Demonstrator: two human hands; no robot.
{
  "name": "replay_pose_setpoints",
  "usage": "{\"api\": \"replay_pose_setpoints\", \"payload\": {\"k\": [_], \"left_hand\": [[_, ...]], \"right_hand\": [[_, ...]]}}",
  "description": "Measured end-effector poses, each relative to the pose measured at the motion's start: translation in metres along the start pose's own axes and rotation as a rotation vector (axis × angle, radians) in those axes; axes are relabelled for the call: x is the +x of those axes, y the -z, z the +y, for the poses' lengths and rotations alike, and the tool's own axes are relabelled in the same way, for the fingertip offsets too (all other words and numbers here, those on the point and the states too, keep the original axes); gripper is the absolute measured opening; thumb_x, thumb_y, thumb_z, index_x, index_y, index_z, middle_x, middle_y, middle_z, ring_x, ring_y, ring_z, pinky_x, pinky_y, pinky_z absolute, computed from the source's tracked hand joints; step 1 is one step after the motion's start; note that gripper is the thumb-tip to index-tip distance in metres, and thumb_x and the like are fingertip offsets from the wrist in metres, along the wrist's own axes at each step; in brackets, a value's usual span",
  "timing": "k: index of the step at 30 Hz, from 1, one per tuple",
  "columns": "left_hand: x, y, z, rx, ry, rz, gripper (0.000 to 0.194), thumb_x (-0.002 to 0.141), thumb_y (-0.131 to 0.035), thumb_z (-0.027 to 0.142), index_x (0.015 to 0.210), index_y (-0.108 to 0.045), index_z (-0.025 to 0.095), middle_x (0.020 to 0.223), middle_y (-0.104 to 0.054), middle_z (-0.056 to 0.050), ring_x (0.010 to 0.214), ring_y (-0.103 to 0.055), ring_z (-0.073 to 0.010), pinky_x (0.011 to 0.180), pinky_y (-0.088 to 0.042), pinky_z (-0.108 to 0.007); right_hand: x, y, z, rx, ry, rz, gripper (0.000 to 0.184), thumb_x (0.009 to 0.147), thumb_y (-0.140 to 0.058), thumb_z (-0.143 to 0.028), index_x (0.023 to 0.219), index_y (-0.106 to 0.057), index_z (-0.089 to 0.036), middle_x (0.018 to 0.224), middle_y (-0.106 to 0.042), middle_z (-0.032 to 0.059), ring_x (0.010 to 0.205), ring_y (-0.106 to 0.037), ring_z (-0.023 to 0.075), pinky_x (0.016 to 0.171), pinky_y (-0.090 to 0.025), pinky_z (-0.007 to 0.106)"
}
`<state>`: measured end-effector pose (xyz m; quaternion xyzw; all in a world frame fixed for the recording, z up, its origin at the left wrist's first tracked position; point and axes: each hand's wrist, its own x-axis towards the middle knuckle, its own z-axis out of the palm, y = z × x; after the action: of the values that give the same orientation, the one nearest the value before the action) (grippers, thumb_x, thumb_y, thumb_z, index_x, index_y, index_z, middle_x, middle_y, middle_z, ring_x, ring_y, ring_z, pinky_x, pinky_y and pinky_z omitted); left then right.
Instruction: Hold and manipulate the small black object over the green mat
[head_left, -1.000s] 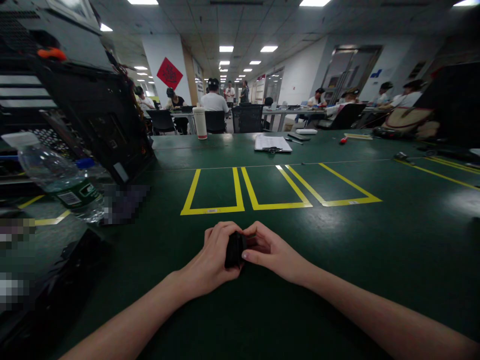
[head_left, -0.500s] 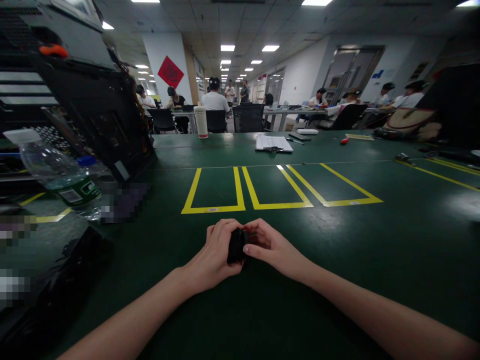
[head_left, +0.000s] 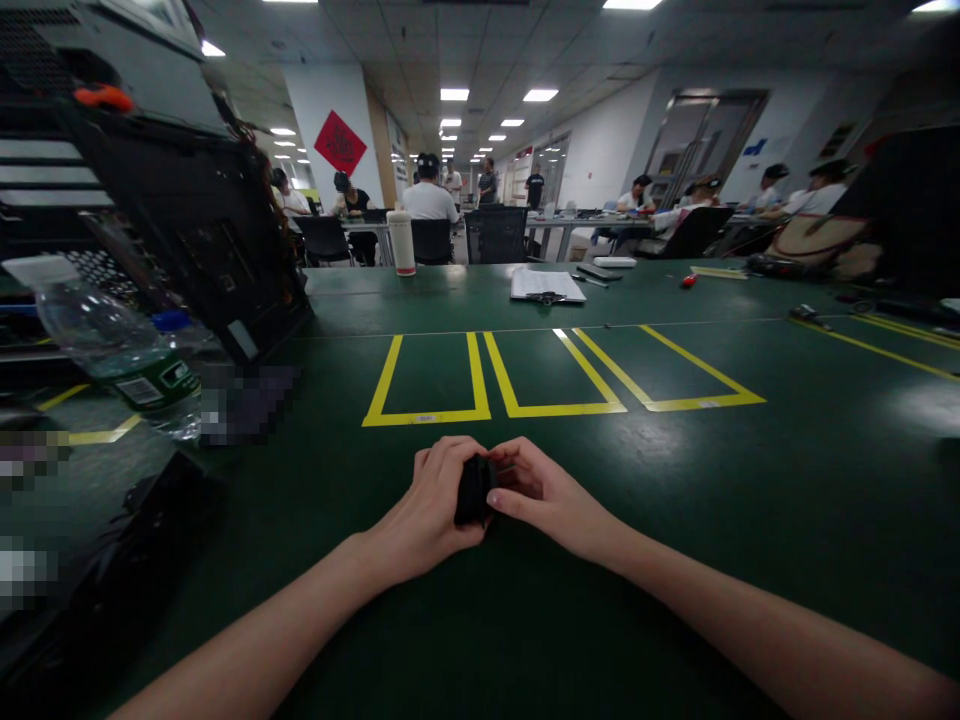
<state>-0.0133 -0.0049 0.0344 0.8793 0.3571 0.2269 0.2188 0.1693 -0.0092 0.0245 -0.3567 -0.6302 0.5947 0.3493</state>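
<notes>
A person's left hand (head_left: 439, 490) wraps around a small black object (head_left: 471, 492), just on the near side of yellow tape outlines (head_left: 426, 419) on a green bench (head_left: 675, 490); the right hand (head_left: 536, 487) grips its edge with thumb and fingers. Beyond the outlines are a clipboard (head_left: 546, 286) and an upright white tumbler (head_left: 403, 243).

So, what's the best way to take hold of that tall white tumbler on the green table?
Probably with a wrap around the middle of the tumbler, coming in level from the near side. It stands upright, its body is narrow and roughly cylindrical, no handle shows, and nothing covers that near side in this view.
</notes>
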Motion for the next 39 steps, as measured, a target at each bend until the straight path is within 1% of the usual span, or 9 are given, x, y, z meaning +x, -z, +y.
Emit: {"api": "replay_pose_setpoints", "payload": {"k": [6, 12, 17, 20, 24, 29, 31, 34, 39], "left_hand": [[0.0005, 0.0010, 0.0014, 0.011, 0.000, -0.015, 0.054, 0.068, -0.057, 0.012, 0.113, -0.029, 0.023, 0.113, -0.037, -0.007, 0.105, -0.038, -0.0230, 0.087, -0.034, -0.041], [0.0005, 0.0005, 0.0009, 0.002, 0.012, -0.014, 0.053, 0.069, -0.057, 0.013, 0.112, -0.029, 0.023, 0.113, -0.036, -0.006, 0.104, -0.038, -0.0230, 0.085, -0.036, -0.040], [0.0011, 0.0003, 0.0005, 0.007, 0.007, -0.017, 0.052, 0.068, -0.058, 0.014, 0.112, -0.030, 0.023, 0.112, -0.037, -0.006, 0.103, -0.039, -0.0222, 0.086, -0.036, -0.039], [0.0013, -0.0003, 0.0007, 0.009, 0.003, -0.001, 0.053, 0.068, -0.057, 0.013, 0.112, -0.029, 0.024, 0.111, -0.038, -0.006, 0.102, -0.039, -0.0229, 0.085, -0.035, -0.040], [0.0007, -0.0008, 0.0002, 0.009, 0.008, 0.000, 0.056, 0.066, -0.058, 0.012, 0.113, -0.028, 0.024, 0.111, -0.037, -0.006, 0.102, -0.039, -0.0234, 0.085, -0.036, -0.040], [0.0010, -0.0007, 0.0000, 0.016, -0.020, 0.001, 0.054, 0.069, -0.057, 0.013, 0.113, -0.028, 0.024, 0.112, -0.038, -0.006, 0.102, -0.040, -0.0227, 0.084, -0.036, -0.039], [0.0015, -0.0009, 0.0003, 0.017, -0.017, 0.000, 0.052, 0.069, -0.057, 0.014, 0.112, -0.029, 0.023, 0.111, -0.038, -0.006, 0.102, -0.040, -0.0221, 0.085, -0.035, -0.039], [0.0016, -0.0009, 0.0005, 0.007, -0.005, -0.002, 0.051, 0.069, -0.058, 0.014, 0.111, -0.030, 0.023, 0.111, -0.038, -0.007, 0.102, -0.040, -0.0224, 0.085, -0.036, -0.040], [0.0005, 0.0000, 0.0001, -0.001, 0.013, 0.007, 0.053, 0.068, -0.059, 0.015, 0.112, -0.031, 0.023, 0.111, -0.039, -0.006, 0.100, -0.042, -0.0235, 0.082, -0.038, -0.040]], "right_hand": [[-0.0019, 0.0013, 0.0020, 0.003, 0.052, -0.055, 0.035, 0.070, -0.061, -0.015, 0.098, -0.040, -0.020, 0.101, -0.049, 0.0013, 0.097, -0.052, 0.0153, 0.087, -0.043, 0.035], [-0.0004, 0.0010, 0.0015, 0.062, 0.057, -0.058, 0.024, 0.075, -0.056, -0.019, 0.094, -0.041, -0.020, 0.098, -0.050, 0.0010, 0.095, -0.053, 0.0142, 0.083, -0.044, 0.033], [0.0015, 0.0013, 0.0024, 0.027, 0.020, -0.024, 0.027, 0.074, -0.057, -0.020, 0.097, -0.042, -0.018, 0.100, -0.050, 0.0026, 0.096, -0.052, 0.0148, 0.086, -0.043, 0.034], [0.0009, 0.0023, 0.0033, 0.041, 0.042, -0.054, 0.028, 0.072, -0.058, -0.018, 0.095, -0.042, -0.018, 0.100, -0.051, 0.0026, 0.097, -0.052, 0.0153, 0.088, -0.041, 0.036], [-0.0008, 0.0033, 0.0031, 0.061, 0.062, -0.089, 0.037, 0.067, -0.063, -0.014, 0.095, -0.040, -0.020, 0.100, -0.050, 0.0015, 0.098, -0.052, 0.0152, 0.088, -0.041, 0.036], [0.0003, 0.0020, 0.0017, 0.090, 0.060, -0.065, 0.024, 0.074, -0.056, -0.020, 0.092, -0.041, -0.020, 0.094, -0.050, 0.0005, 0.090, -0.054, 0.0137, 0.078, -0.046, 0.032], [0.0009, 0.0015, 0.0003, 0.081, 0.050, -0.050, 0.022, 0.075, -0.055, -0.020, 0.093, -0.042, -0.020, 0.095, -0.051, 0.0008, 0.092, -0.054, 0.0141, 0.079, -0.046, 0.033], [0.0008, 0.0019, -0.0021, 0.050, 0.018, -0.026, 0.025, 0.075, -0.056, -0.021, 0.096, -0.042, -0.019, 0.099, -0.050, 0.0019, 0.095, -0.052, 0.0150, 0.084, -0.043, 0.034], [-0.0010, 0.0047, -0.0015, 0.060, 0.022, -0.086, 0.028, 0.074, -0.057, -0.017, 0.097, -0.042, -0.019, 0.102, -0.049, 0.0026, 0.098, -0.052, 0.0152, 0.087, -0.042, 0.035]]}}
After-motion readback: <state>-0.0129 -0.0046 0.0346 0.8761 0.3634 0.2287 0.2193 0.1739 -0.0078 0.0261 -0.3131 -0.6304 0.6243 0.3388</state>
